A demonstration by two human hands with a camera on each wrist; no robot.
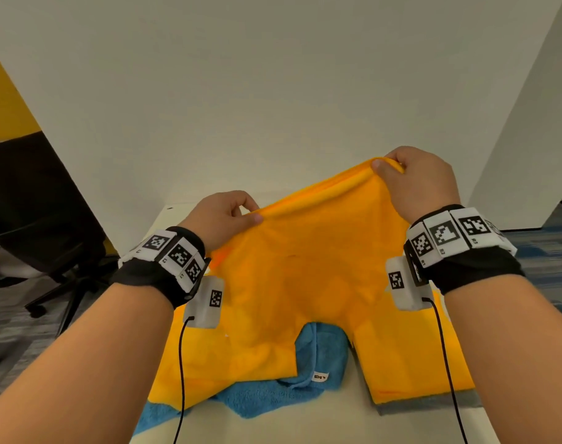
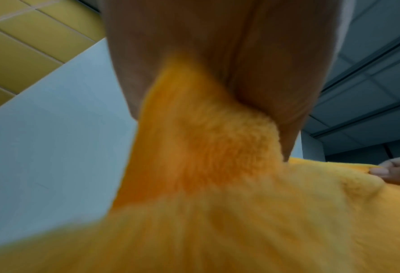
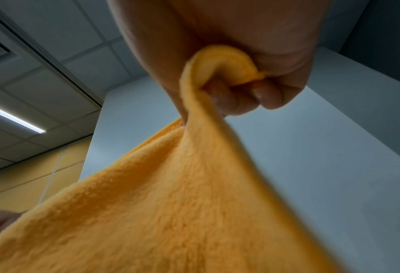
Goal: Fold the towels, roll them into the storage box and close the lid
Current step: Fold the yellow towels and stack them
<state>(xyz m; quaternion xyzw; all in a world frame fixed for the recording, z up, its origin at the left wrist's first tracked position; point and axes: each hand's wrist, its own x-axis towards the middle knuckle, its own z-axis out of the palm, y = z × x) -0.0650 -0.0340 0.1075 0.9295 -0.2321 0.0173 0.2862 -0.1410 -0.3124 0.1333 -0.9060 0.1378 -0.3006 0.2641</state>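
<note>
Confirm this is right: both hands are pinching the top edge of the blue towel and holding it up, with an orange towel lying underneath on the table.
Not right: the colours are swapped. In the head view the left hand and right hand pinch the top edge of the orange towel and hold it up, while the blue towel lies underneath on the table.

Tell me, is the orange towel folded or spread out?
Spread out: both hands, left hand and right hand, pinch the orange towel along its top edge, hanging open.
</note>
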